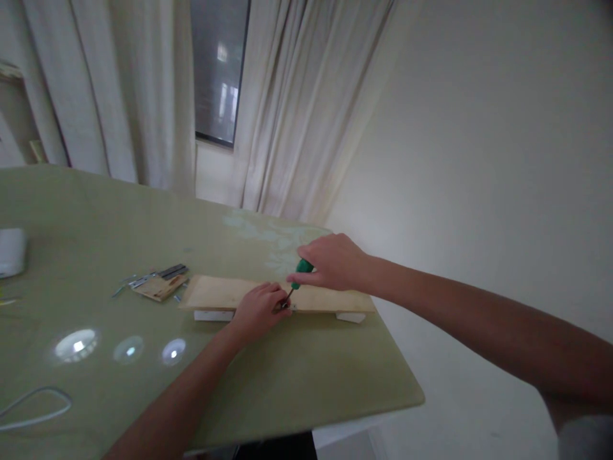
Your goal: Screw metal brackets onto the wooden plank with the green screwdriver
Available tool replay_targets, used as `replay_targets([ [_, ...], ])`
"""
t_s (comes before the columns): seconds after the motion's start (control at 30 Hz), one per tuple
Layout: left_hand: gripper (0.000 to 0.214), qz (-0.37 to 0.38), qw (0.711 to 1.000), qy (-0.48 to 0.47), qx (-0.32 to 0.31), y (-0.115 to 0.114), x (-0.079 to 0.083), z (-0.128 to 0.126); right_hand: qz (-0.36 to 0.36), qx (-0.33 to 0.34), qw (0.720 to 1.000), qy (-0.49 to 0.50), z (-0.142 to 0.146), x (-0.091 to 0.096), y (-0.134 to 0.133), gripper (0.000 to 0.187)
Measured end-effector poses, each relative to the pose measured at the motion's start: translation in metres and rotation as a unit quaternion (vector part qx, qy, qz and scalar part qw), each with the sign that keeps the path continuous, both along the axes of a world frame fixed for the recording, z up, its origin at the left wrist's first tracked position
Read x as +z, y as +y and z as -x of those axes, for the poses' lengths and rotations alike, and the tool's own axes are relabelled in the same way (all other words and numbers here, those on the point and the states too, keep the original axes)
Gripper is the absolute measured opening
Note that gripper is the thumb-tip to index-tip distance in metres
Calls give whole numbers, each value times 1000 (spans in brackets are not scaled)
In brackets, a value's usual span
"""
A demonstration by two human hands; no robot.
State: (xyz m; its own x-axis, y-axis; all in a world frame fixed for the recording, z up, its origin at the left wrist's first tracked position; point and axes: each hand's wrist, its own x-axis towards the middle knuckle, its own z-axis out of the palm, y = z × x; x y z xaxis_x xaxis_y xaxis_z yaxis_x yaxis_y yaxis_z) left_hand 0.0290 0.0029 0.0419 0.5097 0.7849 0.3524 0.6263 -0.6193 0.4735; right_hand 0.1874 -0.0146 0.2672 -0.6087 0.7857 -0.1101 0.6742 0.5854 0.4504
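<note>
My right hand [330, 260] is closed round the green handle of a screwdriver [302, 267], which slants down to the left. The shaft's tip meets the front edge of a long, pale wooden board [220, 291]. Beside that tip rests my left hand [258, 311], on the board's front edge with its fingers bent together. Whatever they pinch is too small to make out. A small metal piece [294, 308] shows just right of these fingertips. White blocks [213, 315] support the board from below, with another white block [351, 317] near its right end.
Left of the board lie a small wooden piece [160, 287], dark metal strips [173, 271] and loose hardware. A white cable [41, 415] loops at the front left, and a white object [12, 252] sits at the left edge. The green table [306, 377] ends near a wall on the right.
</note>
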Motion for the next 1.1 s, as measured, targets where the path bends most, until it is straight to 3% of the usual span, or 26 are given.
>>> replay_targets([
  [0.1, 8, 0, 1000, -1, -3, 1, -1, 0, -12, -43, 999, 2, 0, 1, 1, 62],
  [0.27, 9, -10, 1000, 1, -7, 1, -3, -1, 73, 4, 997, 23, -6, 12, -1, 41],
  [0.37, 8, -9, 1000, 3, -9, 1, -2, 0, 86, -11, 996, -3, -6, 13, 2, 30],
  [0.53, 8, -17, 1000, 6, -10, 1, -2, 0, 39, -62, 997, 1, -5, 5, 9, 50],
  [0.77, 9, -26, 1000, 9, -8, 3, -8, -1, 129, 13, 991, 6, -4, 19, 12, 30],
  [0.97, 10, -51, 999, 6, -4, 4, -13, -1, 36, -43, 998, 11, 2, 2, 9, 49],
  [1.1, 12, -63, 998, 20, -3, 5, -14, 0, 111, -3, 993, 30, 1, 7, 9, 41],
])
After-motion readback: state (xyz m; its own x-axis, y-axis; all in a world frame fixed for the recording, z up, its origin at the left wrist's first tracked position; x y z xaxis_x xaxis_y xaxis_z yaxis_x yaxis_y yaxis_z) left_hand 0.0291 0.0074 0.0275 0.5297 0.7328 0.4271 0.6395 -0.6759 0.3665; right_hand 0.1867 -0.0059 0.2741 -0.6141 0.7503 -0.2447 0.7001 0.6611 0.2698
